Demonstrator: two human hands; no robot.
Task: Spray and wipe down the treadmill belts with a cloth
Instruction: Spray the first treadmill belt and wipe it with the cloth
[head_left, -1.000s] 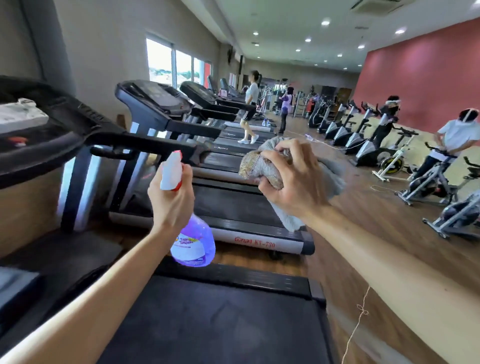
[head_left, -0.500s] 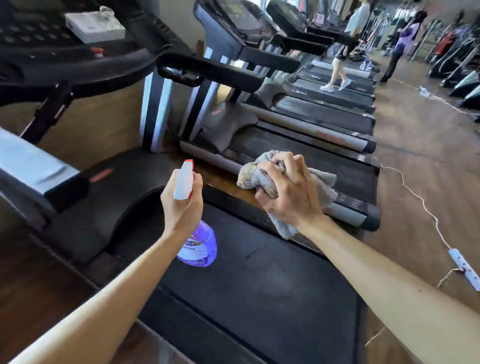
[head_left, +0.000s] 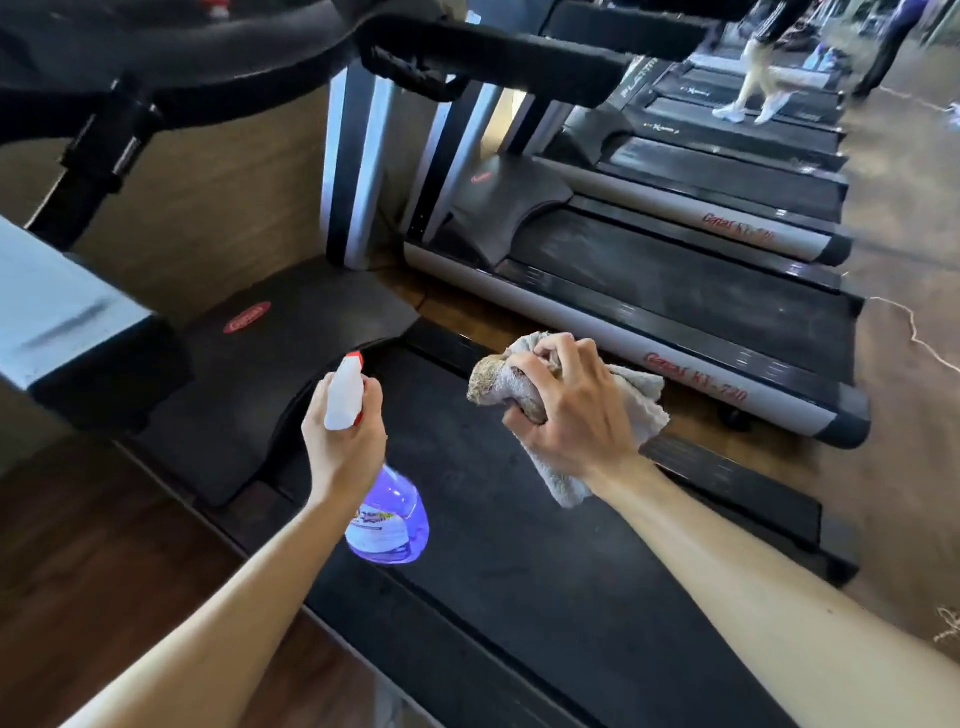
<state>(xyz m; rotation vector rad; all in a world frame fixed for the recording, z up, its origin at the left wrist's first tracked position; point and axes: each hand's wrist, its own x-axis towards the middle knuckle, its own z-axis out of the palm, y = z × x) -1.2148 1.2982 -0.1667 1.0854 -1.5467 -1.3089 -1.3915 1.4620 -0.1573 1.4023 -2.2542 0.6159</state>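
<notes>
now the left hand (head_left: 343, 441) is gripping a spray bottle (head_left: 387, 519) of purple liquid above the treadmill belt (head_left: 519, 571), nozzle aiming toward 12 o'clock. at its 3 o'clock, the right hand (head_left: 571, 415) is clutching a bunched grey cloth (head_left: 639, 405) over the belt.

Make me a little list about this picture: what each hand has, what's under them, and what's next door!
left hand: holds the spray bottle, purple liquid inside, white nozzle pointing away
right hand: grips a bunched grey cloth
under the hands: black treadmill belt
cloth on belt: no, held above it
next door: another treadmill, then more in a row
floor: brown wood
</notes>
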